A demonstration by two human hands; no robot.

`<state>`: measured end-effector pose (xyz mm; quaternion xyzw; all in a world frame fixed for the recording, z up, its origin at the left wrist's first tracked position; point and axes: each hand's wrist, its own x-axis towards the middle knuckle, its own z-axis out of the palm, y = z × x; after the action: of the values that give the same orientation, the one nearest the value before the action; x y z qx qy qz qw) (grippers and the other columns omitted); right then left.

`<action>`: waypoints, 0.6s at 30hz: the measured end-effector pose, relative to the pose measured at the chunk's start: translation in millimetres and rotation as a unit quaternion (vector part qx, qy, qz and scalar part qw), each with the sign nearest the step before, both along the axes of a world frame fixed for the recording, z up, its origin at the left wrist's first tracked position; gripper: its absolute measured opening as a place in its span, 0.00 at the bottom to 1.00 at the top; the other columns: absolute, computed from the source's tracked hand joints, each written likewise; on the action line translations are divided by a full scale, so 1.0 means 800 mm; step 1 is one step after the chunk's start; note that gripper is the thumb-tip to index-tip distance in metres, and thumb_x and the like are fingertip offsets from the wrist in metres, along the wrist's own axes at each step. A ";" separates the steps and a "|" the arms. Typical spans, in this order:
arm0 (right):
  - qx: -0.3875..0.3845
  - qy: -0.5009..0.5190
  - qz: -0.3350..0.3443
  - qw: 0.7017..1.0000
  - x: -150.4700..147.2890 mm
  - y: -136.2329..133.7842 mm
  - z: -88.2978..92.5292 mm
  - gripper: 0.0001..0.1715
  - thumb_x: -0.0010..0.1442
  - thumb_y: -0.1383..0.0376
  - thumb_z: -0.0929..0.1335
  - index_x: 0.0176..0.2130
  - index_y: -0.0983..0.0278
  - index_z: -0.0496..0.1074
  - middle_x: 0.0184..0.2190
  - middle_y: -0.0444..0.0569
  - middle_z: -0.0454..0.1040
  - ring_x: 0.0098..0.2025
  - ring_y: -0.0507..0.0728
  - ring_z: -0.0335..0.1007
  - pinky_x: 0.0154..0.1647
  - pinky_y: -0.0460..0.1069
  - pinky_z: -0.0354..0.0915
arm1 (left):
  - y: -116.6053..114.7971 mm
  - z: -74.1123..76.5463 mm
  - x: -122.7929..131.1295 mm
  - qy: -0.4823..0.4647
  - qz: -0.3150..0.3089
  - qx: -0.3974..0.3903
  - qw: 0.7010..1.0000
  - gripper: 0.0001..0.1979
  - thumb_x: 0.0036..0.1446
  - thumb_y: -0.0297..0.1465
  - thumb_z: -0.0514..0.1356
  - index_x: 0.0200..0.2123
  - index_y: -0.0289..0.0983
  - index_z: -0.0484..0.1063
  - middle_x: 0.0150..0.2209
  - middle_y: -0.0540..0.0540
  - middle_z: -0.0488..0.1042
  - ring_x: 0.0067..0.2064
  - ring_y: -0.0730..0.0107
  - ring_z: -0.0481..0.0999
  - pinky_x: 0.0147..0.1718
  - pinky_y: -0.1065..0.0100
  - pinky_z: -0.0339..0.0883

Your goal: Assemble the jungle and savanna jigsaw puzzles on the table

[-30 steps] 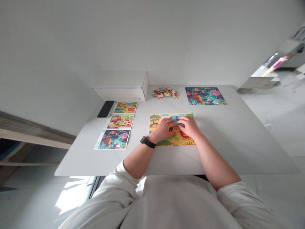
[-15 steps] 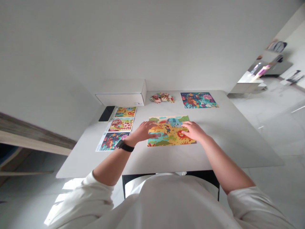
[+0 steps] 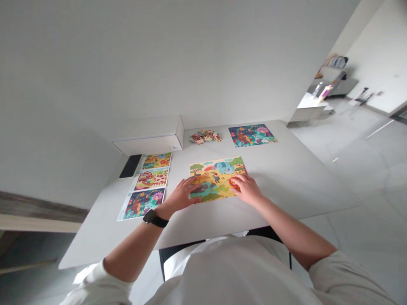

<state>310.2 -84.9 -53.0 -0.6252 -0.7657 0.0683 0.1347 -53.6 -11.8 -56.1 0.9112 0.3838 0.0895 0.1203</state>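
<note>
A colourful jigsaw puzzle (image 3: pixel 218 180) with an elephant, trees and a yellow ground lies flat on the table in front of me. My left hand (image 3: pixel 182 195) rests at its left edge, fingers spread and thumb apart near the lower corner. On the opposite side, my right hand (image 3: pixel 248 189) lies over the right edge, its fingertips by the red lion and its fingers apart. Both hands cover small parts of the picture. A black watch (image 3: pixel 155 218) is on my left wrist.
A heap of loose puzzle pieces (image 3: pixel 205 137) sits at the back beside a white box (image 3: pixel 148 144). A dark-blue puzzle (image 3: pixel 252 135) lies at the back right. To the left are a sheet with three pictures (image 3: pixel 149 182) and a black phone (image 3: pixel 130 166) on the table (image 3: pixel 295 178).
My view has shifted, and both hands have moved nearer to me along the puzzle's sides. More of its upper part shows now.
</note>
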 end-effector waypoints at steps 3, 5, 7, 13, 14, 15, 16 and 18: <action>0.000 0.006 -0.021 1.000 0.016 -0.009 -0.002 0.25 0.70 0.57 0.73 0.64 0.57 0.78 0.67 0.57 0.74 0.69 0.69 0.70 0.70 0.64 0.67 | 0.002 -0.002 0.019 -0.007 -0.003 0.005 1.000 0.33 0.64 0.51 0.70 0.69 0.51 0.75 0.77 0.41 0.65 0.76 0.43 0.64 0.75 0.40 0.58; -0.008 0.006 -0.040 0.999 0.035 -0.014 -0.001 0.25 0.70 0.57 0.73 0.63 0.58 0.78 0.68 0.57 0.74 0.69 0.69 0.69 0.70 0.64 0.67 | 0.004 -0.003 0.042 -0.007 -0.014 0.004 1.000 0.33 0.63 0.51 0.70 0.69 0.50 0.76 0.77 0.40 0.64 0.76 0.43 0.64 0.75 0.41 0.59; -0.017 0.005 -0.062 0.998 0.060 -0.017 0.002 0.24 0.69 0.59 0.73 0.63 0.57 0.79 0.68 0.56 0.74 0.70 0.68 0.69 0.70 0.63 0.67 | 0.005 -0.003 0.075 -0.004 -0.023 0.001 1.000 0.34 0.63 0.51 0.70 0.69 0.50 0.76 0.77 0.40 0.64 0.76 0.42 0.64 0.76 0.40 0.58; -0.030 -0.042 -0.174 0.983 0.144 -0.020 0.010 0.23 0.70 0.61 0.70 0.62 0.55 0.80 0.67 0.56 0.75 0.66 0.67 0.72 0.67 0.61 0.68 | 0.013 0.001 0.199 0.016 -0.019 -0.012 1.000 0.34 0.63 0.53 0.70 0.69 0.53 0.75 0.77 0.43 0.63 0.77 0.42 0.62 0.77 0.38 0.52; -0.032 -0.053 -0.195 0.979 0.156 -0.020 0.011 0.23 0.71 0.61 0.69 0.62 0.55 0.80 0.67 0.56 0.75 0.65 0.67 0.72 0.67 0.61 0.68 | 0.014 0.002 0.220 0.018 -0.020 -0.014 1.000 0.34 0.63 0.53 0.70 0.69 0.53 0.75 0.77 0.43 0.63 0.77 0.42 0.61 0.78 0.38 0.52; -0.035 -0.062 -0.214 0.974 0.168 -0.020 0.012 0.23 0.71 0.60 0.69 0.62 0.54 0.80 0.67 0.56 0.75 0.65 0.67 0.72 0.67 0.61 0.68 | 0.015 0.003 0.239 0.020 -0.022 -0.017 0.999 0.34 0.63 0.53 0.69 0.69 0.53 0.75 0.77 0.42 0.63 0.78 0.41 0.60 0.78 0.37 0.51; -0.036 -0.068 -0.230 0.970 0.180 -0.018 0.012 0.22 0.72 0.59 0.68 0.62 0.54 0.80 0.66 0.55 0.75 0.65 0.67 0.72 0.66 0.61 0.68 | 0.017 0.004 0.257 0.022 -0.024 -0.019 0.999 0.34 0.64 0.54 0.69 0.69 0.53 0.75 0.78 0.42 0.62 0.78 0.41 0.60 0.78 0.37 0.50; -0.037 -0.074 -0.250 0.965 0.201 -0.014 0.012 0.22 0.73 0.56 0.68 0.62 0.54 0.79 0.66 0.55 0.75 0.65 0.68 0.72 0.66 0.61 0.68 | 0.021 0.006 0.288 0.025 -0.024 -0.023 0.999 0.34 0.64 0.54 0.69 0.70 0.52 0.75 0.78 0.41 0.61 0.78 0.39 0.58 0.78 0.36 0.50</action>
<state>471.2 -95.9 -43.1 -0.8047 -0.5898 0.0144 0.0667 177.1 4.8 -51.4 0.9190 0.3668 0.0547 0.1333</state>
